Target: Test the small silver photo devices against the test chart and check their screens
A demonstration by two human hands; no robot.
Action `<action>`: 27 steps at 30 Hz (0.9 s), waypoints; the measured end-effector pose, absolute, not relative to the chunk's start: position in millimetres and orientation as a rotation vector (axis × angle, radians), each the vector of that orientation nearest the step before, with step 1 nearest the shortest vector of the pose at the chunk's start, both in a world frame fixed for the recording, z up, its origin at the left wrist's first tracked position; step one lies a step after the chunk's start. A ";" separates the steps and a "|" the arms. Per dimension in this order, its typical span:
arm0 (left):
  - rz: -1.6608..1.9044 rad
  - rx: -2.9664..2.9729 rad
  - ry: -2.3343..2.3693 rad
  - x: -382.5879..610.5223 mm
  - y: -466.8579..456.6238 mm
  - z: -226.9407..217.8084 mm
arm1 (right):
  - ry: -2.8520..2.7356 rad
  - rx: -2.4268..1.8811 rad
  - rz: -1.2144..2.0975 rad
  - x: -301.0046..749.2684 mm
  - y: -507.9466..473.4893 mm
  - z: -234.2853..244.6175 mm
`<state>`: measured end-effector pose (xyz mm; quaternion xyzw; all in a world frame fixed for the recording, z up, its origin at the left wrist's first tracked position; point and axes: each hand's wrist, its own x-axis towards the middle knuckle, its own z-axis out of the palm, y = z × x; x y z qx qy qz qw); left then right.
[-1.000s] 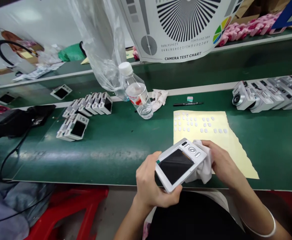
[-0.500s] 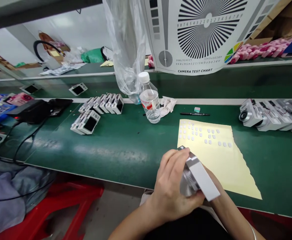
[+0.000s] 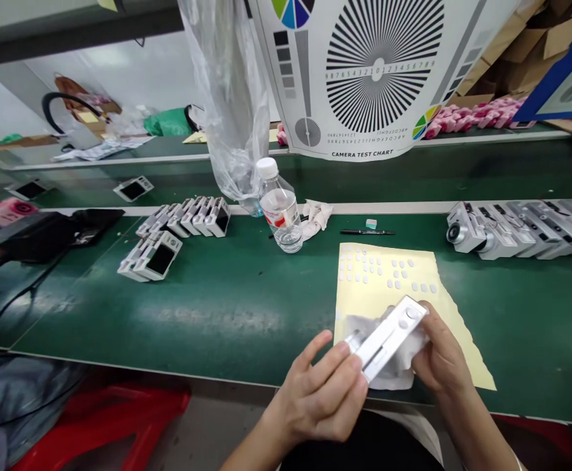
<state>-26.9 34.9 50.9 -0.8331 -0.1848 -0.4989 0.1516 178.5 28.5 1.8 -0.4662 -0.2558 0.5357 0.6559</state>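
Observation:
A small white camera is held edge-up above the near edge of the green bench, its narrow top side facing me. My left hand grips its near end with fingers curled round it. My right hand holds the far end through a white cloth that wraps under the camera. Below them lies a yellow sheet with several small white stickers on it.
Two rows of white cameras stand at the left and another row at the right. A water bottle, a plastic bag, a crumpled cloth, a pen and a camera test chart sit behind. Black device with cables at far left.
The camera has been turned from screen-up, through lens-side-out, to edge-up. The cloth in my right hand is back in sight under it. My view has shifted slightly.

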 end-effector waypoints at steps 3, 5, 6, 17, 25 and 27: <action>-1.497 -2.301 -0.472 -31.2 33.9 41.3 | -0.666 -1.241 1.074 194.7 32.8 5.6; -1.479 -2.223 -0.466 -36.8 32.4 31.6 | -0.718 -1.394 0.970 205.6 36.0 9.5; -1.476 -2.179 -0.471 -40.0 31.5 26.6 | -0.733 -1.466 0.912 209.7 36.6 12.1; -2.250 -2.566 -1.739 -19.1 15.5 32.6 | -1.197 -0.674 1.394 174.4 7.7 37.4; -3.094 -2.336 -2.340 -19.8 16.7 19.4 | -0.987 -0.739 1.308 158.3 23.8 16.8; -3.120 -2.282 -2.401 -16.0 17.0 21.7 | -0.977 -0.772 1.311 158.5 25.5 14.4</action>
